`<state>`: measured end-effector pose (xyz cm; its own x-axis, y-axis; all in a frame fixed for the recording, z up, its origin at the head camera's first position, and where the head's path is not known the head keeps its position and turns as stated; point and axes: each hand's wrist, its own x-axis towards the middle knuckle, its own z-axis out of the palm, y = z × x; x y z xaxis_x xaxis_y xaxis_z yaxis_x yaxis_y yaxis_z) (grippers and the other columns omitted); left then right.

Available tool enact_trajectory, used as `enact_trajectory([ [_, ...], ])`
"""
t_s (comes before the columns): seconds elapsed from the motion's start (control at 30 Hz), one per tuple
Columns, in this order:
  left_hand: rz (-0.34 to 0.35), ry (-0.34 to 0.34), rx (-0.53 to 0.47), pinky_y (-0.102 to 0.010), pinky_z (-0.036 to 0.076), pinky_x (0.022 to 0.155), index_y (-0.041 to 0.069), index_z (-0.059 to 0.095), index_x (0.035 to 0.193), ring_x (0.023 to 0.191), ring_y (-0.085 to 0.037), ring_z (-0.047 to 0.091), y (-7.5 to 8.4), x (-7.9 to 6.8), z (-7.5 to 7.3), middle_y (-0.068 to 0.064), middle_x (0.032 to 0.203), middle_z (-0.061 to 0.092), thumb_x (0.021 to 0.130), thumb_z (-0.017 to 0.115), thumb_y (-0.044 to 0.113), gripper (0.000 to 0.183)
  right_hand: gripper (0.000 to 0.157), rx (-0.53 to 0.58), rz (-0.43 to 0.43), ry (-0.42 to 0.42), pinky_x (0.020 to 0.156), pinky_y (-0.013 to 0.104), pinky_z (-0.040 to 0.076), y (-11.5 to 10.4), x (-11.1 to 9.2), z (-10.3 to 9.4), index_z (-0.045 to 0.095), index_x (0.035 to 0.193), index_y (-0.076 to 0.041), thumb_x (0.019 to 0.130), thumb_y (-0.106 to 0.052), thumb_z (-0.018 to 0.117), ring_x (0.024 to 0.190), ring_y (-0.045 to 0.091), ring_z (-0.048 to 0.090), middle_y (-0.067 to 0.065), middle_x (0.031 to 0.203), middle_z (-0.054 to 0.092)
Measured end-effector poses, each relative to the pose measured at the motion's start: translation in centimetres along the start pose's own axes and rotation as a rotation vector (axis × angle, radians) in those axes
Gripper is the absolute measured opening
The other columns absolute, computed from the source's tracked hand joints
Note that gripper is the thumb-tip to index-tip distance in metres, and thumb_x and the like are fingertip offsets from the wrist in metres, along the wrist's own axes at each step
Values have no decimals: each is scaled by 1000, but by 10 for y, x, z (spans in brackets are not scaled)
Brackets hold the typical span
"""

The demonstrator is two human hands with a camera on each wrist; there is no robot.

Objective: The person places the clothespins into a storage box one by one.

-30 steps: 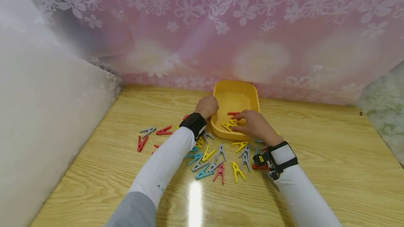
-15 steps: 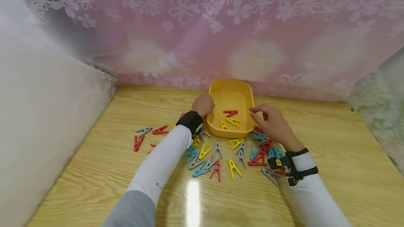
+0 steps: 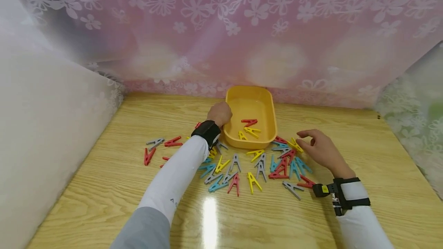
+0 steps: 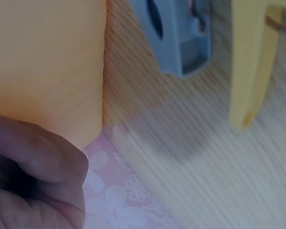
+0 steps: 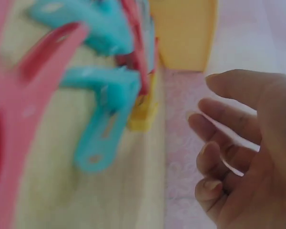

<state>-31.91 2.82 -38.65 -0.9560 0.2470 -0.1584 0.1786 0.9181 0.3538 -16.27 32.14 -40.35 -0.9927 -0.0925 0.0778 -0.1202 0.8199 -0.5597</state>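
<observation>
A yellow plastic basin [image 3: 250, 146] stands at the back of the table, with one red clothespin [image 3: 249, 122] and two yellow clothespins in it. At its left side my left hand [image 3: 219, 114] grips the rim with curled fingers; in the left wrist view that hand [image 4: 35, 174] lies against the basin wall [image 4: 47, 62]. My right hand [image 3: 323, 153] is right of the basin, beside a loose yellow clothespin [image 3: 295, 145]. Its fingers are loosely bent and hold nothing, as the right wrist view shows of the hand [image 5: 257, 148].
Many red, blue, grey and yellow clothespins lie spread on the wooden table [image 3: 104, 203] before the basin. A thick cluster, with a blue clothespin [image 3: 294, 169], lies at its right front. Behind hangs a pink flowered curtain [image 3: 207, 57]; a white wall [image 3: 52, 126] bounds the left.
My right hand has left the basin and moved right, over the rim, to the clothespins outside. A yellow clothespin that was by its fingers now lies in the basin. The left hand stays at the rim.
</observation>
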Motion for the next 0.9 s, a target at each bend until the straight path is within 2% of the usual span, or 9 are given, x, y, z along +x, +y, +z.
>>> enact_trajectory([
  [0.1,-5,4,0,-27,49,53,2,67,92,67,-20,59,-1,0,-1,-9,84,61,99,46,15,25,48,7,58,-38,64,38,42,5,-1,2,56,126,3,97,-36,55,86,30,50,24,124,51],
  [0.23,-17,2,-17,-27,50,53,2,66,91,66,-20,60,-2,-1,-1,-9,83,61,98,46,14,25,53,16,87,-63,75,47,46,8,0,6,54,127,4,96,-39,56,99,37,53,27,129,49],
  [0.47,-41,0,-29,-26,49,49,3,66,93,63,-20,60,3,-2,0,-9,83,61,98,47,15,22,57,-3,128,-97,88,58,40,6,7,8,54,125,6,92,-40,62,112,45,49,29,126,51],
  [0.67,-37,4,-30,-25,48,47,2,66,95,62,-19,60,3,-3,0,-9,84,61,98,47,15,22,59,-56,156,-134,83,54,45,5,15,12,55,122,8,90,-41,63,102,40,56,28,116,58],
  [0.9,-52,-10,-49,-24,48,44,2,65,95,57,-18,60,2,-1,0,-10,81,60,99,47,16,23,60,-97,199,-119,78,52,47,3,19,18,55,122,7,91,-45,60,98,38,58,27,113,59],
])
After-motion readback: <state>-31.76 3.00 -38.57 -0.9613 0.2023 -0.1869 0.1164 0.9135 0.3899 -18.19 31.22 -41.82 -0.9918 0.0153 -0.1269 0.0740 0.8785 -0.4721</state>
